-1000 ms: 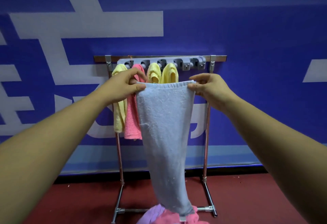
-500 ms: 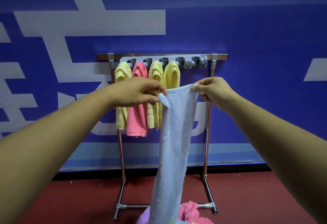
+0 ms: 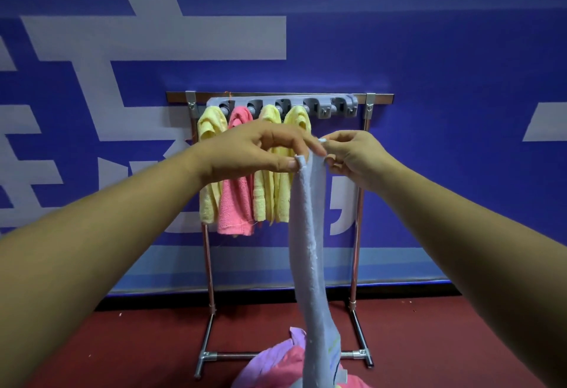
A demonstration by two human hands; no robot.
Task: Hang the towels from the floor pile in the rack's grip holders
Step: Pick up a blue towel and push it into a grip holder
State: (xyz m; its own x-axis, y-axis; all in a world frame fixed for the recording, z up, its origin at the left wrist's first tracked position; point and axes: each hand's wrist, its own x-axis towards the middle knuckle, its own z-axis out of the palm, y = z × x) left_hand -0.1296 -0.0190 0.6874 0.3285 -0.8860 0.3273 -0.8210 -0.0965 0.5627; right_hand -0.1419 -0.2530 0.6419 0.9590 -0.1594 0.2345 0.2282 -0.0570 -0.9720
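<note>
Grip check: your left hand (image 3: 260,151) and right hand (image 3: 352,154) both pinch the top edge of the pale blue terry towel (image 3: 310,234), bunched narrow just below the grey plastic grip-holder strip (image 3: 280,105). Keep that edge gathered tight and push it up into a free holder on the right.

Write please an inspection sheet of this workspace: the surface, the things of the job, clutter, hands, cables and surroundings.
Surface: dark red floor, bare beside the rack.
Job's things: metal rack with a grey holder strip; four holders filled from the left by a yellow towel, pink towel, and two more yellow ones; the two holders on the right look empty. Light blue towel bunched at its top edge, hanging down to the floor pile.
Clutter: nothing seen.
Hands: left hand and right hand both pinch the blue towel's top.
Cables: nothing seen.
Surroundings: blue wall with pale markings.
</note>
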